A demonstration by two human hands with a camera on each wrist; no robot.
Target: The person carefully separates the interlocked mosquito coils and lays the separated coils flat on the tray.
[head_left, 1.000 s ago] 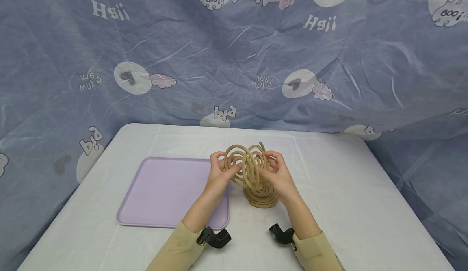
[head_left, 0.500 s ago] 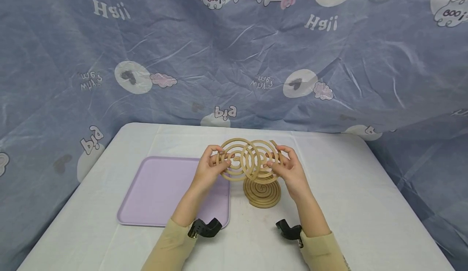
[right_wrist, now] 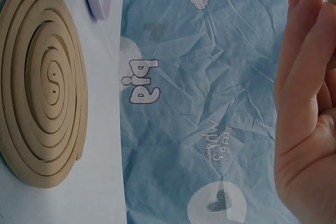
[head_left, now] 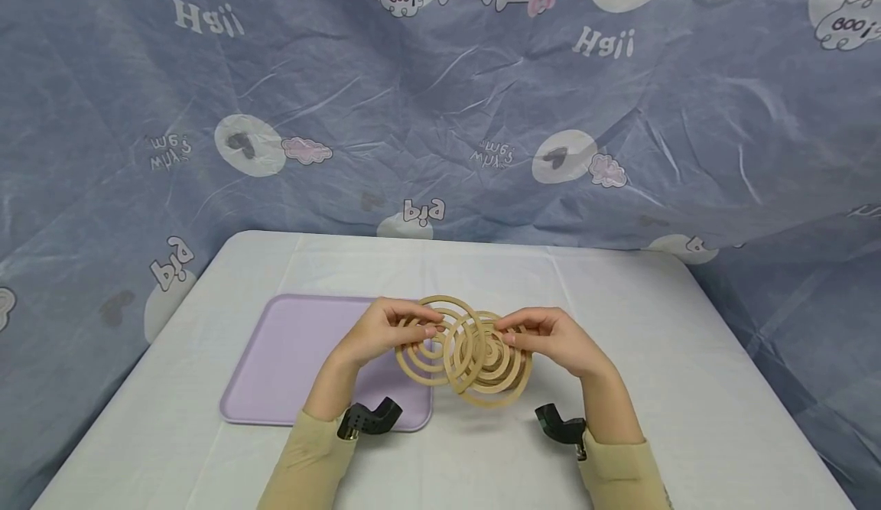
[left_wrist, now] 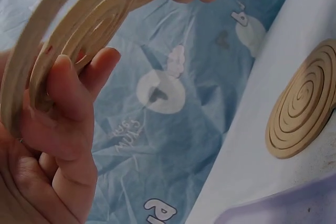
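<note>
From the head view, I see the left hand (head_left: 388,332) and right hand (head_left: 556,336) each pinching, thumb against fingers, one side of a spread-out wooden double spiral (head_left: 484,345), held over the white table (head_left: 654,372); its left rings overlap the lilac tray (head_left: 296,365). In the left wrist view, the left thumb and fingers clasp its bands, and a flat wooden coil (left_wrist: 303,95) lies on the table. In the right wrist view, the right fingers lie close together, tips at the rings, the thumb hidden.

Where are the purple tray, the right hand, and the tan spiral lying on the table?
Purple tray (head_left: 296,351), head view: bare floor.
Right hand (head_left: 559,336), head view: middle of the hand.
Tan spiral (right_wrist: 53,81), right wrist view: its center.
</note>
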